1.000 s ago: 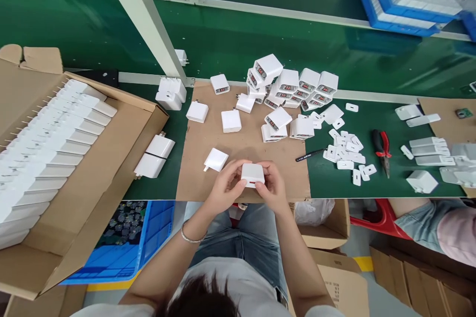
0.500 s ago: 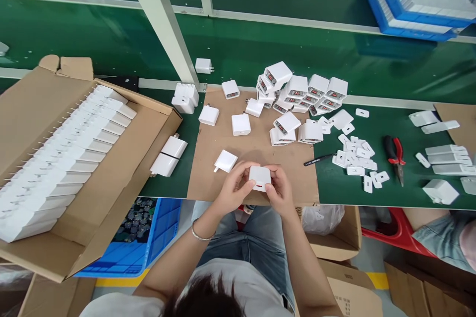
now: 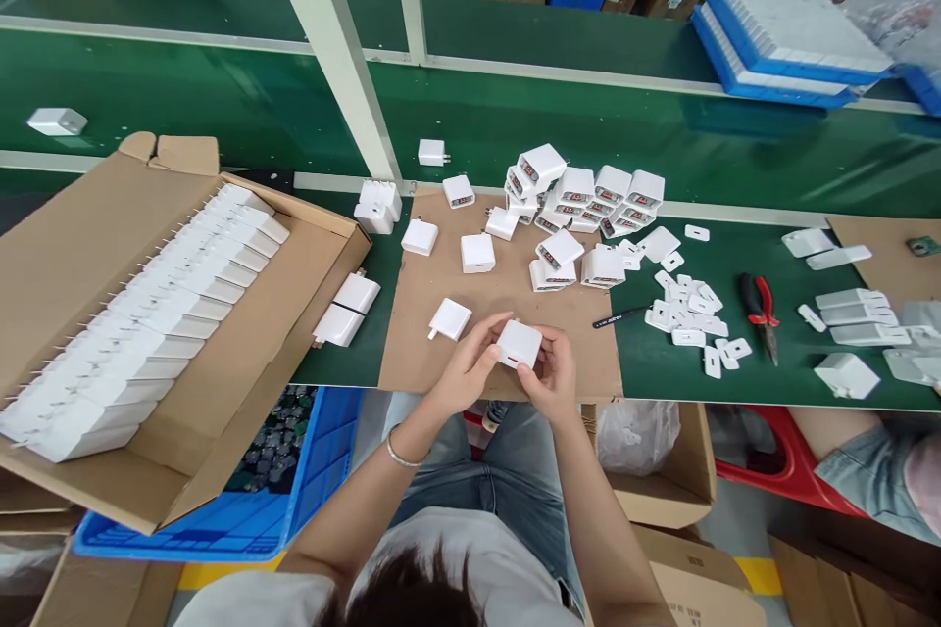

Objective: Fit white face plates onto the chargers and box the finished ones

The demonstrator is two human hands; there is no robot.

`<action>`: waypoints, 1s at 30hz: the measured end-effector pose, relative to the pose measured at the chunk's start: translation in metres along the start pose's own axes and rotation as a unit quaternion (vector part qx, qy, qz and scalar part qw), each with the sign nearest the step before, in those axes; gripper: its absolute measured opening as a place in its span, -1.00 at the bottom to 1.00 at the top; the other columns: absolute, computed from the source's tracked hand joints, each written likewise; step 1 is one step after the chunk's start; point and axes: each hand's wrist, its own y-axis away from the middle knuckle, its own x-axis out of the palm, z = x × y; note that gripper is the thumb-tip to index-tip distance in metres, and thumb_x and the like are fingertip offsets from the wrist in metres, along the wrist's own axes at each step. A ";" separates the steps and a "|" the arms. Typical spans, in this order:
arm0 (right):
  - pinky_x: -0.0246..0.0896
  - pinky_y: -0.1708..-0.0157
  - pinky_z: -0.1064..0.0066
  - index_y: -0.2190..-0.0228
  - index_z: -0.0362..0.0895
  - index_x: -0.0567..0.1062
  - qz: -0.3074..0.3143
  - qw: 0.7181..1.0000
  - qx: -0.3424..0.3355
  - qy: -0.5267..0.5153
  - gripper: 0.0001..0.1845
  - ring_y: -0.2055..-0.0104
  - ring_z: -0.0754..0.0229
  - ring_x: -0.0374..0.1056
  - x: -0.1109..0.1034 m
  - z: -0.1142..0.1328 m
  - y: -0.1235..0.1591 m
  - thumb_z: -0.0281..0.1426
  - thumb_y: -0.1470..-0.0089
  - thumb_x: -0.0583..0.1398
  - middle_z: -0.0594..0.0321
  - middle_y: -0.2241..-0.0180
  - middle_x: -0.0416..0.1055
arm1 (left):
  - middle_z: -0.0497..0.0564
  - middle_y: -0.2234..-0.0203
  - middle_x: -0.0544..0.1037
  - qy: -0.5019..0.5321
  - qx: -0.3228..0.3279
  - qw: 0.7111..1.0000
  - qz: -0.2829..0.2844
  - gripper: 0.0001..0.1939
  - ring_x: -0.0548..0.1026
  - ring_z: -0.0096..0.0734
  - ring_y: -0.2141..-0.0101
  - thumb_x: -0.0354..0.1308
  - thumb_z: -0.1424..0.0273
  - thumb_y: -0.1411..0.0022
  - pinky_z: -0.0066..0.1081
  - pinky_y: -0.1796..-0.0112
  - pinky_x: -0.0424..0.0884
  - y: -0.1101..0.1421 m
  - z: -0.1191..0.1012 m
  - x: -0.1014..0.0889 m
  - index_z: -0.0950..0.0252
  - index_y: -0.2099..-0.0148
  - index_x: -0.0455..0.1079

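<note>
A white, boxy plastic adapter (image 3: 520, 344) is pinched between the fingers of the left hand (image 3: 469, 367) and right hand (image 3: 550, 374). It sits above the near edge of the brown cardboard sheet (image 3: 441, 364).

A green bench (image 3: 746, 250) carries a brown cardboard sheet (image 3: 416, 362) under the left hand (image 3: 467, 367) and right hand (image 3: 553, 377), with white plug blocks (image 3: 477, 254) beyond them. Rightward lie a slim black tool (image 3: 619, 317), probably tweezers, small white plates (image 3: 689, 302) and pliers (image 3: 759, 313); leftward, an open carton (image 3: 227, 348)
</note>
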 end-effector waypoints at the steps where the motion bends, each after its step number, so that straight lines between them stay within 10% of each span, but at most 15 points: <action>1: 0.45 0.24 0.30 -0.08 -0.01 0.35 -0.007 1.000 -0.012 0.008 -0.50 0.16 0.11 0.50 0.001 -0.001 0.001 -0.22 -0.16 0.34 0.12 0.10 0.49 | 0.17 -0.13 0.47 -0.005 0.002 1.000 -0.014 -0.49 0.45 -0.10 -0.12 -0.08 0.04 -0.50 -0.12 -0.14 0.39 0.001 0.002 0.001 0.17 -0.32 0.29; 4: 0.45 0.19 0.26 -0.12 -0.02 0.33 -0.031 0.998 -0.042 0.045 -0.43 0.08 0.07 0.47 0.003 -0.004 0.002 -0.26 -0.13 0.35 0.07 0.02 0.44 | 0.18 -0.06 0.47 -0.018 0.005 0.998 -0.055 -0.47 0.48 -0.12 -0.03 -0.22 0.05 -0.53 -0.12 -0.05 0.45 0.006 0.004 0.001 0.19 -0.30 0.28; 11: 0.37 0.29 0.23 -0.16 0.00 0.30 -0.007 0.980 -0.113 0.162 -0.39 0.20 0.08 0.37 0.004 0.000 -0.004 -0.32 -0.12 0.34 0.12 0.11 0.41 | 0.19 -0.09 0.44 -0.307 0.047 0.949 -0.057 -0.40 0.39 0.02 -0.08 0.33 0.22 -0.24 0.03 -0.11 0.37 0.014 -0.028 0.003 0.19 -0.25 0.25; 16: 0.42 0.20 0.13 -0.24 0.07 0.23 0.057 0.962 -0.162 0.211 -0.36 0.15 0.03 0.39 0.006 0.004 -0.007 -0.41 -0.18 0.26 0.09 0.04 0.43 | 0.17 -0.05 0.49 -0.343 0.020 0.935 -0.084 -0.47 0.45 0.00 -0.07 0.30 0.36 -0.23 0.03 -0.08 0.40 0.010 -0.033 0.007 0.21 -0.20 0.27; 23: 0.42 0.24 0.19 -0.36 0.02 0.07 0.049 0.982 -0.084 0.165 -0.22 0.28 0.15 0.32 0.010 0.005 -0.007 -0.38 -0.19 0.23 0.06 0.00 0.39 | 0.12 0.08 0.53 -0.322 -0.001 0.929 -0.180 -0.49 0.53 -0.19 0.12 0.21 0.30 -0.29 -0.21 0.10 0.46 0.002 -0.047 -0.032 0.25 -0.24 0.24; 30: 0.37 0.25 0.25 -0.24 -0.05 0.21 0.001 0.992 -0.023 0.122 -0.44 0.35 0.24 0.27 0.012 0.002 -0.011 -0.38 -0.26 0.17 0.13 0.08 0.38 | 0.22 0.03 0.48 -0.503 0.063 0.833 -0.221 -0.44 0.48 0.07 0.00 0.22 0.31 -0.26 -0.10 0.03 0.41 -0.061 -0.062 -0.053 0.28 -0.28 0.32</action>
